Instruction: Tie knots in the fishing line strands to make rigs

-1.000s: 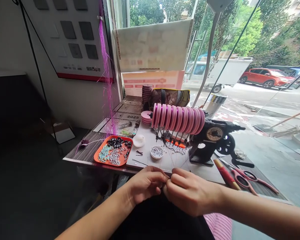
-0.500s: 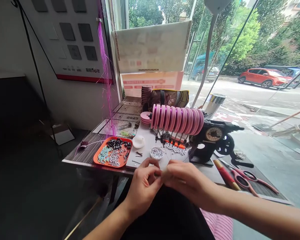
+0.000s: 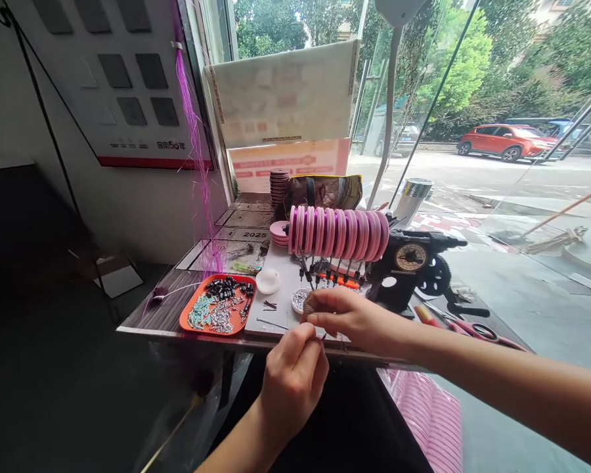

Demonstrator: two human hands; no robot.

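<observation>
Left hand [image 3: 295,378]: fingers curled closed. Right hand [image 3: 352,320]: fingers look near-pinched, can't tell if gripping. From left hand: bead cup [image 3: 294,305] 12 o'clock, orange tray [image 3: 184,318] 10 o'clock.

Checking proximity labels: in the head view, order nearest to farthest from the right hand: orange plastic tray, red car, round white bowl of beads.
1. Round white bowl of beads: just left of the right hand.
2. Orange plastic tray: farther left.
3. Red car: outside, upper right.
</observation>
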